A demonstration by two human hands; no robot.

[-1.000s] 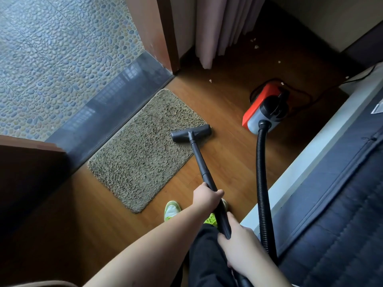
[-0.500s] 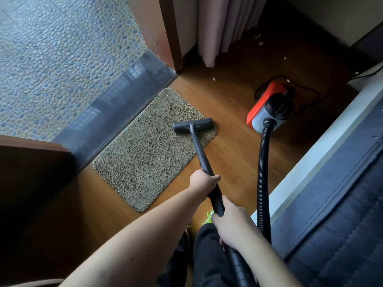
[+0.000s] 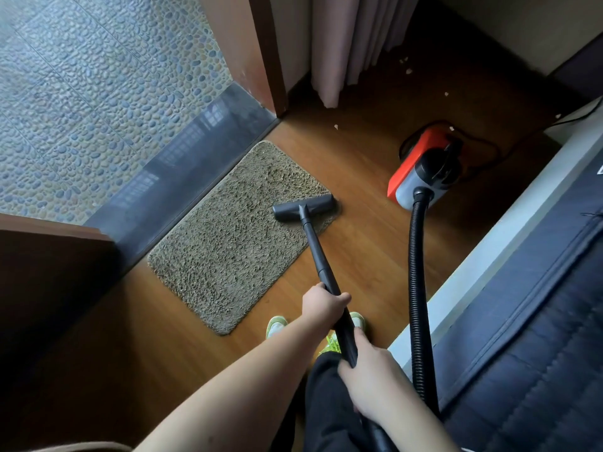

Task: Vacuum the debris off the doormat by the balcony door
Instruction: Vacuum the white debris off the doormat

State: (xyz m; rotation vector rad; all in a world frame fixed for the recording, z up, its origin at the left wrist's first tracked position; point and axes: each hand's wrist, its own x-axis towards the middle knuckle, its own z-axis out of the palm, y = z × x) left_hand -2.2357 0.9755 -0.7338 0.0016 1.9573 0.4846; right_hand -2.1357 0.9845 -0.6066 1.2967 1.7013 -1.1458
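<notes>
- Since a second ago: the dark grey T-shaped floor nozzle sat half off the right edge of the mat; it now lies more squarely on the pile at the mat's right corner. A small shift toward the threshold, nothing larger.
- Judgement: a stroke is under way at the right end only; most of the mat, out to the left and toward the near corner, probably awaits passes.
- Left hand: fingers wrapped round the black rigid plastic wand, partway up.
- Right hand: gripping the same wand lower down, nearer the body, thumb along the tube.
- Shaggy beige-brown rectangular doormat: lies on the warm brown wood-look floor, one long side against the glossy dark stone threshold of the balcony door. Rounded corners, deep looped pile, likely to drag on the nozzle.
- No loose debris made out on the mat itself; pile too coarse to tell.
- Pale crumbs scattered on the floor near the pinkish curtain, well apart from the mat.
- Black ribbed flexible hose runs from the small orange-and-grey canister vacuum, which stands to the right of the mat.
- Beyond the threshold: blue-grey pebble-patterned balcony tiles.
- Dark quilted mattress at right; green shoes below the hands.
</notes>
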